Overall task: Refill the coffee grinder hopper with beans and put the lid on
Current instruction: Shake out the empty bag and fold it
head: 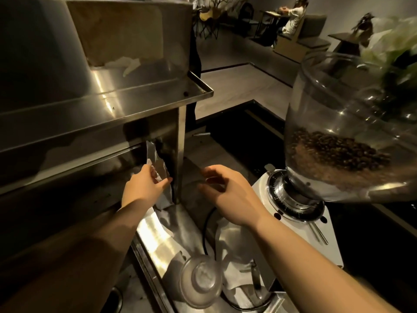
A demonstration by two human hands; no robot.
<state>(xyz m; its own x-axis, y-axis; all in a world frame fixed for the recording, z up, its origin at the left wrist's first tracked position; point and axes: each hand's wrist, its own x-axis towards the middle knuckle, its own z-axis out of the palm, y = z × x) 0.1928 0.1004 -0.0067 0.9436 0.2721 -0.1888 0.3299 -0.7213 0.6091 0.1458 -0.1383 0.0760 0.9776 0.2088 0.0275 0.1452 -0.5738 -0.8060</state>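
At frame centre, the left hand [144, 188] pinches a silvery bag [158, 168] under the steel shelf [112, 105]; the right hand [228, 190] hovers empty, fingers loose. The lidless hopper [347, 123], part-filled with beans [338, 150], stands at right; the clear lid [200, 281] lies at lower centre.

- Dim, warm-lit café room beyond a pale wooden counter [237, 86].
- A seated person [293, 16] at a dark table [270, 13].
- Black chairs [247, 12] nearby.

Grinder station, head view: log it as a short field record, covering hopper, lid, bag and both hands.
hopper: clear, open on top, partly filled with beans
lid: clear, lying on the steel counter, off the hopper
bag: silvery, crumpled, standing by the steel post
left hand: grips the bag
right hand: open, holds nothing, near the bag
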